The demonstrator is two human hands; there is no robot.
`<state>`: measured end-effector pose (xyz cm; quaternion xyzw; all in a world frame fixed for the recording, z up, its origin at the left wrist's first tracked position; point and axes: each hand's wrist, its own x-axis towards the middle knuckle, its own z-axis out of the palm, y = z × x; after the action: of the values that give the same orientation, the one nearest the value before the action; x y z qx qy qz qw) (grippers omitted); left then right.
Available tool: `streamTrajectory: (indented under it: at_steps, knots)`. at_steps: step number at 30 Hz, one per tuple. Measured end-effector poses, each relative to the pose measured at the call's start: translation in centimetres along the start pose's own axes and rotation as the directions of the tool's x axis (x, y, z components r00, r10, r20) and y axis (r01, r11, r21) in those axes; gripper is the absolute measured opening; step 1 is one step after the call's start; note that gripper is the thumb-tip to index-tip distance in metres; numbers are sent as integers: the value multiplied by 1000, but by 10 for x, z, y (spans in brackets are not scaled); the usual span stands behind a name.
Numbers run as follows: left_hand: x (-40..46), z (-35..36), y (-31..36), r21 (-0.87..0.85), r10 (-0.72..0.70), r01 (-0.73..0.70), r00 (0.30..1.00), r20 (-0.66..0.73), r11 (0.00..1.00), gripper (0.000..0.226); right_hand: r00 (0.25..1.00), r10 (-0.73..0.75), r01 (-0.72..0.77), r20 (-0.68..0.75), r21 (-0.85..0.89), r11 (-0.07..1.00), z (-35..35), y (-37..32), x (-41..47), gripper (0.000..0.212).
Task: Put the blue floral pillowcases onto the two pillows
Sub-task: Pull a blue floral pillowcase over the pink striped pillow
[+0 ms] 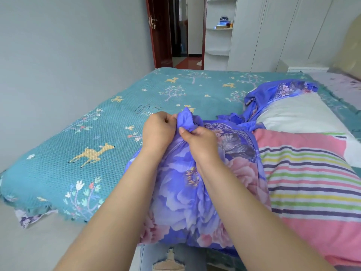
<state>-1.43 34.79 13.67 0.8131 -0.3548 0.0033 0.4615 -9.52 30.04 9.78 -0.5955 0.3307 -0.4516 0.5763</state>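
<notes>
A blue floral pillowcase (185, 192) covers the left part of a pink striped pillow (312, 182) lying at the bed's near edge. My left hand (158, 132) and my right hand (199, 141) both grip the bunched far corner of this pillowcase, fingers curled into the fabric. A second blue floral pillowcase (273, 94) lies crumpled farther back, around the edge of a white pillow (298, 114). The white pillow is mostly bare.
A teal bedspread (97, 143) with deer and tree prints covers the bed. A grey wall stands to the left. Behind the bed are an open red door (160, 32), white corner shelves (218, 36) and white wardrobes. A beige headboard (349, 47) is at far right.
</notes>
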Motion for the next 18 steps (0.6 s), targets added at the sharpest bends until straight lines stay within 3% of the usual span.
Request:
streamTrajectory:
  at_steps: [6, 9, 12, 15, 18]
  knots:
    - [9, -19, -4, -325, -69, 118, 985, 158, 938, 17, 989, 99, -128, 108, 305, 944, 0, 3, -9, 20]
    - [14, -22, -7, -303, -115, 167, 976, 184, 938, 19, 988, 79, -117, 131, 315, 942, -1, 4, -15, 9]
    - [10, -15, -4, -204, -131, 154, 984, 123, 967, 16, 977, 10, -52, 215, 189, 981, 5, 4, -16, 16]
    - [1, -7, -3, -153, -46, 52, 998, 42, 987, 17, 998, 15, -21, 56, 109, 994, 5, 11, -10, 3]
    - [1, -10, -6, -161, 9, 2, 998, 68, 987, 22, 997, 64, -70, 40, 164, 984, 1, 13, -8, 20]
